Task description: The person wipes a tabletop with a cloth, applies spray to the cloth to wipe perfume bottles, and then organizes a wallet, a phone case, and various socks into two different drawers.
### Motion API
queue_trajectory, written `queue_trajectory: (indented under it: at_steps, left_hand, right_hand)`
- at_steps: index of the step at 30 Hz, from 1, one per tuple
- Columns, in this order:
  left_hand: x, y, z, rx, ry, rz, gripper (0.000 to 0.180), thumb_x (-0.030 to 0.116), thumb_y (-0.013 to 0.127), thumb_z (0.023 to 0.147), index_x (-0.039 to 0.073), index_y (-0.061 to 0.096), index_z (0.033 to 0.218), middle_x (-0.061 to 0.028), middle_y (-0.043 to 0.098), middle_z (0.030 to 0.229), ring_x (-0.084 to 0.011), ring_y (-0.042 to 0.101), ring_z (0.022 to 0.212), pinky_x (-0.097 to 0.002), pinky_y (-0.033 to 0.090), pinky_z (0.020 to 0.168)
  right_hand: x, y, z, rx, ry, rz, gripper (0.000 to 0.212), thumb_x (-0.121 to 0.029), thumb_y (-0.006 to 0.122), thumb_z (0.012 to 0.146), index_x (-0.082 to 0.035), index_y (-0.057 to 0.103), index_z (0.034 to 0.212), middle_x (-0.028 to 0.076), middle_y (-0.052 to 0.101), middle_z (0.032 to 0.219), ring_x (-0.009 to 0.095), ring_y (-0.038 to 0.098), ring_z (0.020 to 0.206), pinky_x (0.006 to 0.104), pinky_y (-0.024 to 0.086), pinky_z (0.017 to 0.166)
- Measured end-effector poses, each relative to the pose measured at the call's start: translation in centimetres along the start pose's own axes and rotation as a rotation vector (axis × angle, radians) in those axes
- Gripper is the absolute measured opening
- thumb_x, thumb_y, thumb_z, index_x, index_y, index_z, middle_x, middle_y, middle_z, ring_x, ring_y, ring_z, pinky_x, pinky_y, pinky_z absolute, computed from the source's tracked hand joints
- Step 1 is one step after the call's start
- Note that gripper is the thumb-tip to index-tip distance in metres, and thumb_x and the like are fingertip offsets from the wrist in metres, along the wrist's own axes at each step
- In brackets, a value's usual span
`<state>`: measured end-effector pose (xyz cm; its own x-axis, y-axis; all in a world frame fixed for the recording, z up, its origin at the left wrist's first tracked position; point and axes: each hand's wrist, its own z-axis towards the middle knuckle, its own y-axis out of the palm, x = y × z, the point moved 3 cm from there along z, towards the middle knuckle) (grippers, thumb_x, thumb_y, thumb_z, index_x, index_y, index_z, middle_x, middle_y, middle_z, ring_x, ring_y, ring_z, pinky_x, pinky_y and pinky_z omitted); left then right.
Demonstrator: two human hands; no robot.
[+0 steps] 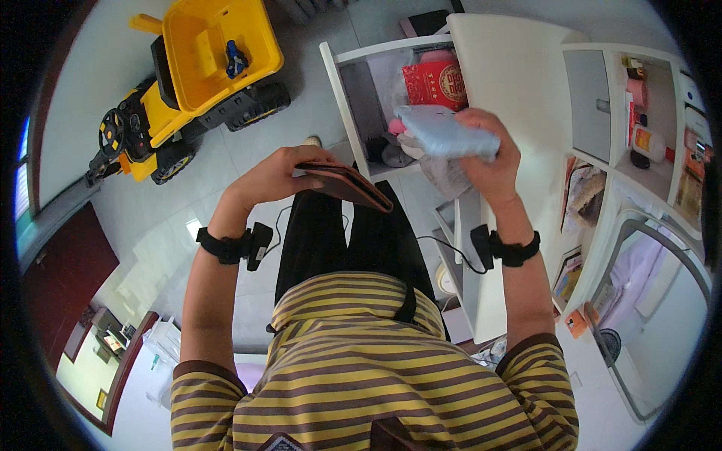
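Observation:
My left hand (278, 174) is closed on a brown leather wallet (352, 186), held tilted above my lap. My right hand (498, 159) grips a light blue, soft-looking packet (445, 132) by its right end; slight blur hides what is in it. That packet is over the front right part of an open white drawer (346, 98). Inside the drawer lie a red box with gold print (435, 83) and several small cloth-like items in grey, white and pink. Crumpled translucent plastic (445, 174) shows just below the packet.
A white dressing table (515, 90) stands to my right, with a shelf unit (609, 161) of bottles and small goods and a mirror (654, 308) beyond. Lower drawers (465, 263) stick out beside my right leg. At far left stands a yellow toy truck (192, 90) on the tiled floor.

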<state>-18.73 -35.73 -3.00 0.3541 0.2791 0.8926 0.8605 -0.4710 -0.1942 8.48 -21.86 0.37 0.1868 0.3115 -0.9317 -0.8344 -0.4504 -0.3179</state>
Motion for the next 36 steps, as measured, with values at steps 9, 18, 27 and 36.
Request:
queue_trajectory:
  at_steps: [9,18,27,36]
  left_hand:
    - [-3.9,-0.1,-2.5,0.237,-0.028,-0.868,0.051,0.028,0.071,0.075,0.002,0.052,0.115,-0.012,0.056,0.113,-0.0227,0.054,0.103,-0.0351,0.043,0.09]
    - [0.4,-0.7,-1.5,0.11,0.075,-0.738,0.065,0.038,0.073,0.07,0.006,0.05,0.121,-0.0177,0.039,0.134,-0.0287,0.04,0.122,-0.0439,0.032,0.099]
    - [-2.3,1.2,-0.7,0.058,0.018,-0.93,0.054,0.014,0.071,0.075,0.001,0.049,0.122,-0.008,0.053,0.121,-0.0169,0.05,0.109,-0.031,0.036,0.098]
    - [-5.8,0.8,-2.6,0.161,0.052,-1.534,0.049,0.023,0.065,0.08,-0.001,0.045,0.117,-0.011,0.055,0.108,-0.0198,0.053,0.097,-0.0312,0.045,0.083]
  right_hand:
    - [-3.8,1.5,-2.2,-0.053,-0.659,-0.451,0.028,-0.009,0.065,0.065,-0.016,0.059,0.091,-0.001,0.063,0.095,0.02,0.057,0.074,0.0285,0.049,0.061]
    - [-3.8,1.6,-0.9,-0.077,-0.295,-0.198,0.034,-0.014,0.071,0.063,-0.01,0.06,0.094,0.007,0.063,0.095,0.024,0.061,0.08,0.0309,0.05,0.067]
    - [-0.3,6.7,-0.6,-0.238,0.655,0.031,0.035,-0.025,0.066,0.071,0.004,0.063,0.09,0.016,0.065,0.079,0.021,0.062,0.073,0.0306,0.049,0.067]
    - [0.1,6.6,-2.8,-0.503,0.703,0.25,0.036,-0.009,0.062,0.073,-0.001,0.058,0.107,0.007,0.062,0.092,0.012,0.056,0.086,0.0247,0.044,0.079]
